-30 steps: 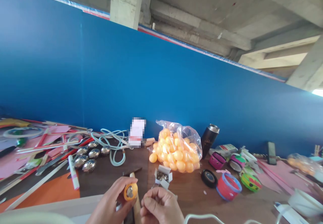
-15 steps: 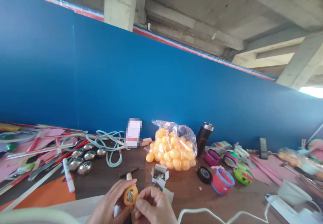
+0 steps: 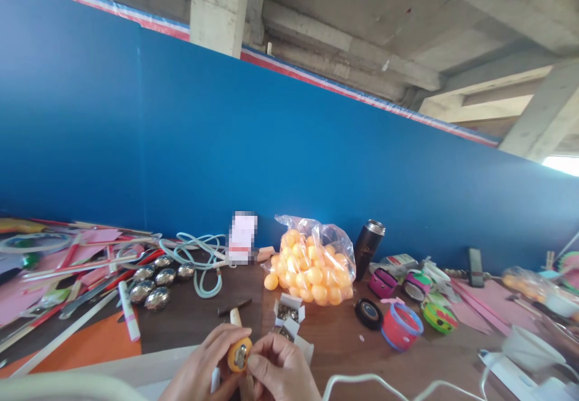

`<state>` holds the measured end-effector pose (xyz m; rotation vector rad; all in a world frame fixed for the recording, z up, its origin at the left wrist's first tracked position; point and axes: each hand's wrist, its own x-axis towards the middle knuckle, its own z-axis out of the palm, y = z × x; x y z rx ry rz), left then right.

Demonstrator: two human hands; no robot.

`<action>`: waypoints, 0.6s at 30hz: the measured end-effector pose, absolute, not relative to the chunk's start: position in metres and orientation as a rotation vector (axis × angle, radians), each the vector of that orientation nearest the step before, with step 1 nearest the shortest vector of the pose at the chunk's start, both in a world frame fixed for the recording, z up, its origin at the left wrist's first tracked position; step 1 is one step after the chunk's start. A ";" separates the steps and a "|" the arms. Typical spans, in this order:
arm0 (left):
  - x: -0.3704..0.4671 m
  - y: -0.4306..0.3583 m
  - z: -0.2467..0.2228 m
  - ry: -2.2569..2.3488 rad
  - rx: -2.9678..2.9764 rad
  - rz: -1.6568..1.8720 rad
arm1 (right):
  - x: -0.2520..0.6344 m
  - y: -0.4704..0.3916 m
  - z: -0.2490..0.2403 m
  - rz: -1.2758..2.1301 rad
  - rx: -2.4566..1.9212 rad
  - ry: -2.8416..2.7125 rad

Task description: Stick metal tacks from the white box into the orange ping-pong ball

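My left hand (image 3: 205, 368) holds a small orange ball (image 3: 239, 354) with a shiny metal piece set in its face. My right hand (image 3: 280, 372) meets it from the right, thumb and fingers pinched against the metal piece on the ball. Both hands sit at the bottom edge of the view, over a wooden-handled hammer (image 3: 234, 313) lying on the brown table (image 3: 344, 341). Just beyond the hands stands a small open white box of metal pieces (image 3: 288, 313). Behind it lies a clear plastic bag of orange balls (image 3: 312, 265).
Several shiny metal domes (image 3: 156, 280), a white marker (image 3: 129, 312), a pale blue cable (image 3: 203, 256) and pink paper strips (image 3: 67, 256) lie left. A black flask (image 3: 368, 249), tape rolls (image 3: 400, 325), a phone (image 3: 474, 259) and a white cord (image 3: 407, 389) lie right. A blue wall (image 3: 271, 148) backs the table.
My hands have come closer together and lower in the view; my right fingers now press on the ball's metal piece. The camera has shifted slightly.
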<state>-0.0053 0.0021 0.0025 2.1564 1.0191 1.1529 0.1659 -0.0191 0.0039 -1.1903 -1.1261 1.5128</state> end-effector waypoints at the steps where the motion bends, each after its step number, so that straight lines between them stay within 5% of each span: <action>1: -0.005 0.002 0.002 1.023 2.151 1.157 | 0.167 -0.019 0.004 1.515 -1.207 -1.138; 18: -0.005 0.001 -0.002 1.046 2.103 1.170 | 0.170 -0.016 -0.004 1.569 -1.156 -1.156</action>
